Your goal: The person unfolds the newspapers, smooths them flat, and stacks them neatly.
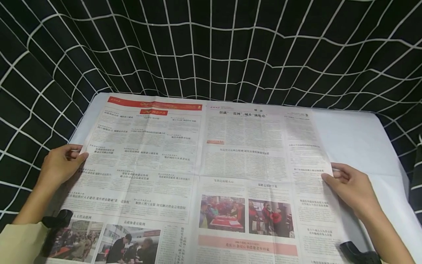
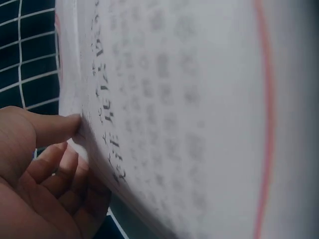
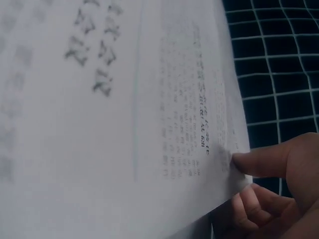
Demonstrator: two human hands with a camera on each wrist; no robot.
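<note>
A wide newspaper [image 1: 178,161] is spread open in front of me, with a red banner across the top of its left page and printed photos low on both pages. My left hand [image 1: 64,163] pinches its left edge, thumb on the printed face and fingers behind, as the left wrist view shows with the thumb [image 2: 60,128]. On the opposite edge my right hand [image 1: 351,185] pinches the paper the same way; its thumb [image 3: 264,160] presses the front in the right wrist view. Vertical and horizontal creases cross the sheet. Its bottom edge runs out of the head view.
Behind and partly under the newspaper lies a white tabletop [image 1: 362,135], showing mostly at the right. Black cloth with a white grid [image 1: 224,47] hangs around the back and sides. Dark wrist straps [image 1: 57,219] sit on both forearms.
</note>
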